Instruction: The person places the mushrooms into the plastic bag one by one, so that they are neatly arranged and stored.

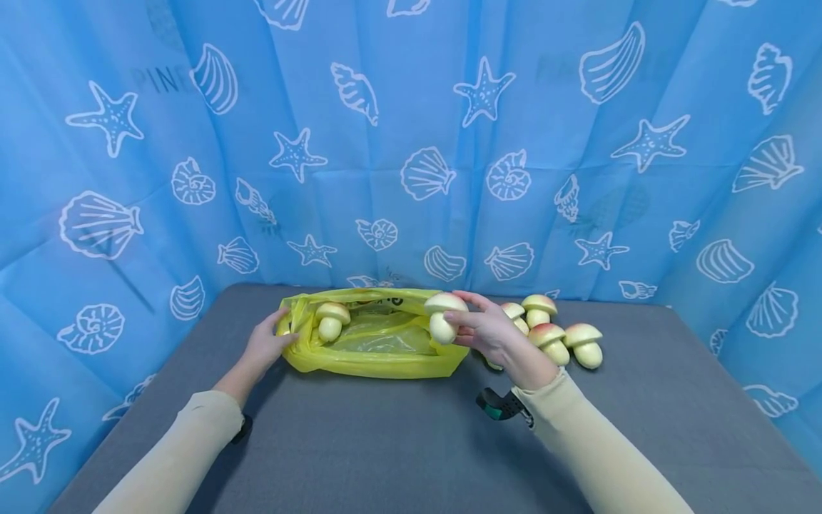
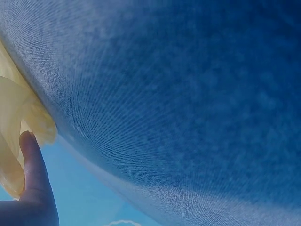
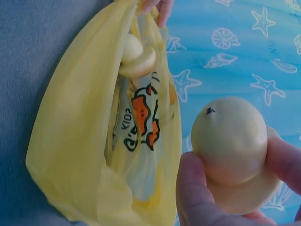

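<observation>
A yellow plastic bag [image 1: 385, 365] lies with its mouth spread open, and a toy mushroom [image 1: 330, 325] sits inside at its left end. My left hand [image 1: 266, 343] grips the bag's left rim between thumb and fingers. In the left wrist view, one finger [image 2: 35, 165] lies against the yellow plastic. My right hand [image 1: 491, 332] pinches another toy mushroom [image 1: 442, 328] by its sides, over the bag's right end. The right wrist view shows this mushroom's rounded stem [image 3: 230, 141] facing the camera, with a small dark mark on it.
Several more toy mushrooms [image 1: 583, 346] with cream and reddish caps are clustered to the right, partly behind my right hand. All rest on a grey cloth-covered table [image 1: 385, 442]. A blue curtain [image 1: 385, 143] with white shells and starfish hangs behind the table and at its sides.
</observation>
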Motion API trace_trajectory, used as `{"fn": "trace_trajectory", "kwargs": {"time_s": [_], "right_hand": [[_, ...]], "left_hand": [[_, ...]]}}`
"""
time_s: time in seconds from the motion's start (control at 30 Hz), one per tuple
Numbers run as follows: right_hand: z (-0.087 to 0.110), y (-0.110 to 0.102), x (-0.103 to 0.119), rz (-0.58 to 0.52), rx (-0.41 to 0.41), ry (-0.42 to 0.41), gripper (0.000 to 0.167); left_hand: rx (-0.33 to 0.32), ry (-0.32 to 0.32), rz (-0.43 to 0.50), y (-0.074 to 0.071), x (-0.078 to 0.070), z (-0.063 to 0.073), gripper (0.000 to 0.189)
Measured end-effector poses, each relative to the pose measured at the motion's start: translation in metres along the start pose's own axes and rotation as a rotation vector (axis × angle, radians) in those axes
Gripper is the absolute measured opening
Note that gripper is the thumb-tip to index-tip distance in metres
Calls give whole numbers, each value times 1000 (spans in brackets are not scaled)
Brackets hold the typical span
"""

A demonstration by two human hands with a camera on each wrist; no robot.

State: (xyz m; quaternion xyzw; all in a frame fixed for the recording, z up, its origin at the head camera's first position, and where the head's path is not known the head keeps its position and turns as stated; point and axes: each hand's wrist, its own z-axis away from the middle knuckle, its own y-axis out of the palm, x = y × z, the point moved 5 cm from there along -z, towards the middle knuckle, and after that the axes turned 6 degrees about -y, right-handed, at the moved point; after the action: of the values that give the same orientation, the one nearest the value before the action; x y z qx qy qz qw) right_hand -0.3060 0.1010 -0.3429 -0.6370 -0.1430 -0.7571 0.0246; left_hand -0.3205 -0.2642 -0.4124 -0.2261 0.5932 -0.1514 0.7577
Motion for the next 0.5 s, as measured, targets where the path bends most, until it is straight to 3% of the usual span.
{"fn": "trace_trajectory", "kwargs": {"time_s": [0.5], "right_hand": [[-15, 24, -14, -56, 21, 32, 64]], "left_hand": [[-8, -1, -1, 1, 2, -2, 66]]}}
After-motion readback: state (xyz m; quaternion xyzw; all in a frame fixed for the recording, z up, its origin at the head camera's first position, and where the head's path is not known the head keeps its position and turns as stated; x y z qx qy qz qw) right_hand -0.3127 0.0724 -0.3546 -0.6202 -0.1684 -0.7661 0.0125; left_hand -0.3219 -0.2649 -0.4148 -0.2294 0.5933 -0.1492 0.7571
